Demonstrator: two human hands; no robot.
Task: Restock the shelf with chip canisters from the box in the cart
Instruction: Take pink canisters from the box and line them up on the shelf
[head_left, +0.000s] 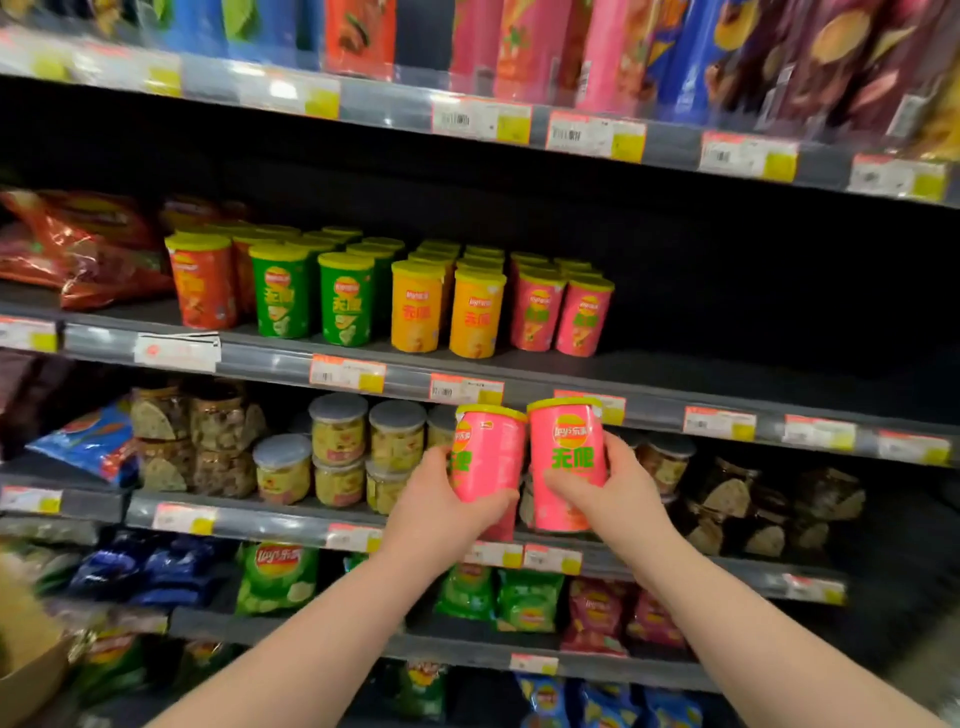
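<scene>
My left hand (441, 506) grips a pink chip canister (488, 457) with a yellow lid, held upright. My right hand (618, 488) grips a second pink canister (566, 457) right beside it, the two almost touching. Both are held in the air in front of the price rail (519, 387), below the canister shelf. On that shelf (727, 374) stand rows of short canisters: orange-red (202, 283), green (311, 299), yellow (447, 309) and pink (563, 314). To the right of the pink rows the shelf is dark and bare.
Tall chip tubes (519, 47) fill the top shelf. Red bags (78, 249) lie at the left of the canister shelf. Clear jars of snacks (337, 452) stand one shelf lower, chip bags (275, 577) below those. A cardboard box corner (26, 670) shows at bottom left.
</scene>
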